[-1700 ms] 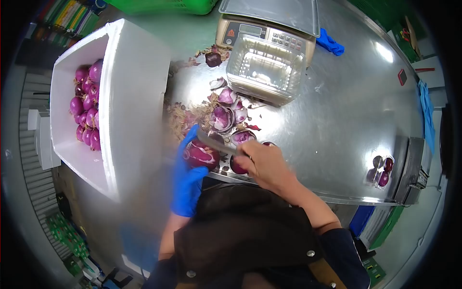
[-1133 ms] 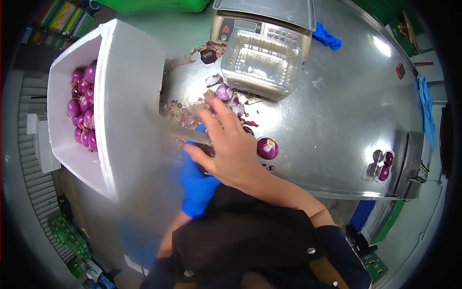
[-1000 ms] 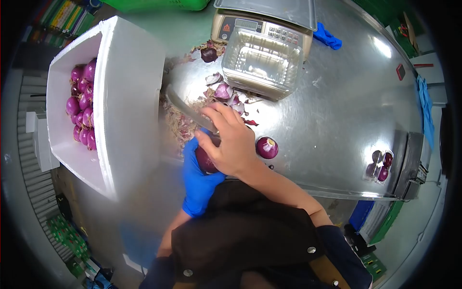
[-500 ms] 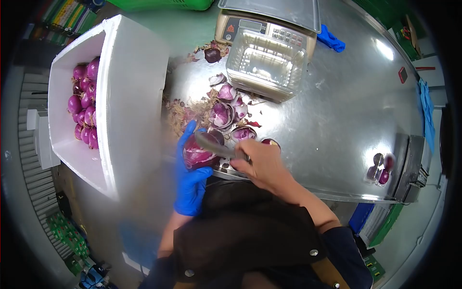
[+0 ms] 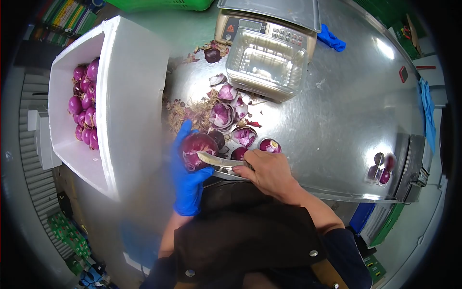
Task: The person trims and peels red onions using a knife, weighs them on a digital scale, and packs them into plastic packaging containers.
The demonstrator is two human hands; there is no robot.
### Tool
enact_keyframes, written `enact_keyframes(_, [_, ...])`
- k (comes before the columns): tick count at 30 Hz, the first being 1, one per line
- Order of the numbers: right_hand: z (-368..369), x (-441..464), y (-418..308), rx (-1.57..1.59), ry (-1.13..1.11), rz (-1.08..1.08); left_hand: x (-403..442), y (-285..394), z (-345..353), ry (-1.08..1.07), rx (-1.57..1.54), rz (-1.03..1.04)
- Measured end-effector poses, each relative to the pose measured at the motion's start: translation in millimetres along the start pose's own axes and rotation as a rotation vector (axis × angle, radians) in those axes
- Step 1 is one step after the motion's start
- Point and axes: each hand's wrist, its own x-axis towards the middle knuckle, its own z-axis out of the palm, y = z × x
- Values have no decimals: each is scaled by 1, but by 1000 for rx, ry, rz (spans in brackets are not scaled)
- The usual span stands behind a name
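My left hand [image 5: 188, 185], in a blue glove, is wrapped round a large red onion [image 5: 198, 147] near the table's front edge. My right hand [image 5: 271, 174] is bare and closed round the handle of a knife [image 5: 216, 160], whose curved blade lies against the onion's right side. Just beyond the knife sit a small red onion [image 5: 238, 153] and, farther right, another onion [image 5: 270, 145] with a pale cut end. Purple peeled layers [image 5: 222, 115] and a hollow piece of onion skin [image 5: 244, 137] lie past the hands, beside dry brown peelings [image 5: 185, 115].
A white foam box [image 5: 137, 106] with several red onions [image 5: 87, 102] stands at left. Clear plastic trays [image 5: 267, 62] rest against a scale [image 5: 250, 26] at the back. A blue glove [image 5: 331, 38] lies right of it. A small pack of onions [image 5: 385, 177] is at far right.
The blade has moved down along the onion, from its upper side to its lower right. My left hand still holds the onion, in nearly the same place.
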Motion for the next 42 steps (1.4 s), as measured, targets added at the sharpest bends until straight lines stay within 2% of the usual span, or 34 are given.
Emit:
enact_keyframes(4, [-1,0,-3,72,-23,105,1,-3,-1,-11,29,40])
enact_keyframes(10, [14,-4,1,598,-174,346,2,-21,-15,-26,55,36])
enact_keyframes(13, [24,-10,6,918,-327,548,1,-21,-16,-34,16,-6])
enact_keyframes(16, [26,-11,7,983,-449,598,-1,-18,-17,-34,-33,-70])
enact_keyframes(19, [16,-9,12,432,-333,230,-3,-11,-24,-2,-20,-161])
enact_keyframes(20, [12,-8,10,359,-286,173,-2,-9,-26,14,-9,-193])
enact_keyframes(22, [4,-8,5,217,-192,61,-2,-11,-26,14,66,-118])
enact_keyframes(25, [8,-3,6,134,-174,23,-5,-7,-20,-3,128,-92])
enact_keyframes(31, [13,0,11,103,-167,65,-9,-5,-17,-17,220,-64])
enact_keyframes(34, [8,3,7,163,-239,183,-10,-7,-17,-23,224,-40])
enact_keyframes(42, [34,-8,23,741,-309,452,-11,-22,-27,-17,193,-121])
